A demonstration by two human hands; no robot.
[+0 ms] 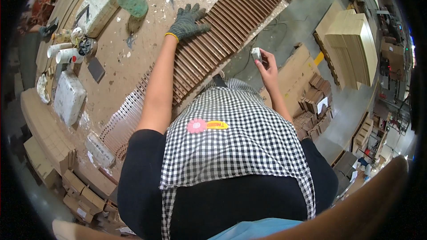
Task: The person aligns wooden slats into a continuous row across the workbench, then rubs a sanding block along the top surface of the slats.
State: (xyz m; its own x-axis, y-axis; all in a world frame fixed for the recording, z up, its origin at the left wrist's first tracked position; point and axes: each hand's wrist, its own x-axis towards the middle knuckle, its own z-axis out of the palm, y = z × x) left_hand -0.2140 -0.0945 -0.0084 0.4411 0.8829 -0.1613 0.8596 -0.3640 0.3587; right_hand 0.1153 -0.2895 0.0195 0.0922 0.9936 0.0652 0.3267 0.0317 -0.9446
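Note:
Gloved in grey with a yellow cuff, my left hand [189, 23] lies with spread fingers on the far edge of a long row of brown wooden strips [218, 33]. The strips stand packed side by side along the table's near edge; toward the left end, small holes show in them. My right hand [267, 66] is bare and off the table's near edge, above the floor. Its thumb and fingers pinch a small whitish block [256, 54]. The block is apart from the strips.
On the paint-spotted table [147, 40] stand a green-capped bottle [132, 2], a white jerrycan [97, 6], white cups [67, 55] and a pale block [70, 98]. Stacked wood pieces [313, 102] lie on cardboard at right, near a pile of pale boards [349, 40].

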